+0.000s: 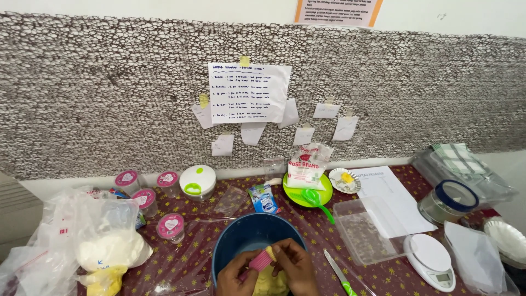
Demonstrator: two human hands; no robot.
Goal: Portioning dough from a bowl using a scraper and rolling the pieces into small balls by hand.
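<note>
Over the round dark-blue plastic bowl at the near edge of the counter, both hands meet on a small pink pleated paper cup with pale yellow dough at its mouth. The left hand pinches the cup's lower end in closed fingers, and the right hand curls its fingers round the upper end — so the cup lies tilted between the two sets of fingertips, above a lump of yellow dough in the bowl. Just right of the bowl lies a green-handled knife, and beyond it a clear rectangular plastic tray and a white oval kitchen scale. Behind the bowl a small blue sachet lies flat, beside a round lime-green plate carrying a white plastic bag with red print and a green spoon. To the left stand four small clear jars with pink round lids and a white round tub with a green tab; nearer, a clear plastic bag of white flour. On the grey textured wall hangs a white handwritten sheet taped with yellow tape, ringed by small white paper slips — an orange-edged notice is above it. A white printed sheet lies on the counter at right.
</note>
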